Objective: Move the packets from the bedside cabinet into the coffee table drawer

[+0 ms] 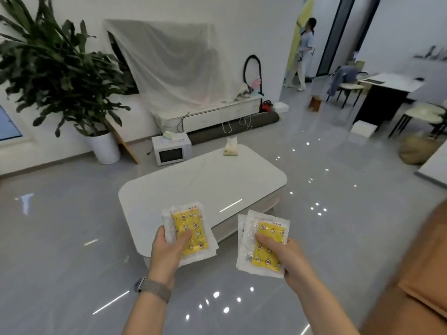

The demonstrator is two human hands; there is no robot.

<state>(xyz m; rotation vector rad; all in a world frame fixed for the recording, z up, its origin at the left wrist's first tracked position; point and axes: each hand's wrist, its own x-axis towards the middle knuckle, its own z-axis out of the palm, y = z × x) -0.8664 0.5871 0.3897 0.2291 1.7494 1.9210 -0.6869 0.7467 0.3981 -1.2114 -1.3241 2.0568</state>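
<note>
So both hands are loaded up with packets: the left hand (167, 250) grips a small stack of packets (189, 232), clear plastic with a yellow printed pad inside, thumb pressed across the top one and fingers curled underneath. The right hand (286, 256) holds a second stack (264, 243) the same way, thumb laid over the yellow part, fingers wrapped under the right edge. Both forearms reach forward at about the same height, palms turned up-ish, the two stacks apart from each other. There's a watch with a mesh band (154, 288) on the left wrist.

Both stacks are up in the air over the near edge of the white coffee table (205, 184), not touching it. A small bag (231, 146) sits at the table's far end. Further out on the grey floor: a white microwave (171, 148), a big potted plant (60, 76) to the left, and a TV draped in sheer cloth (174, 64) on a low cabinet. Another person (303, 52) stands way back by a doorway.
</note>
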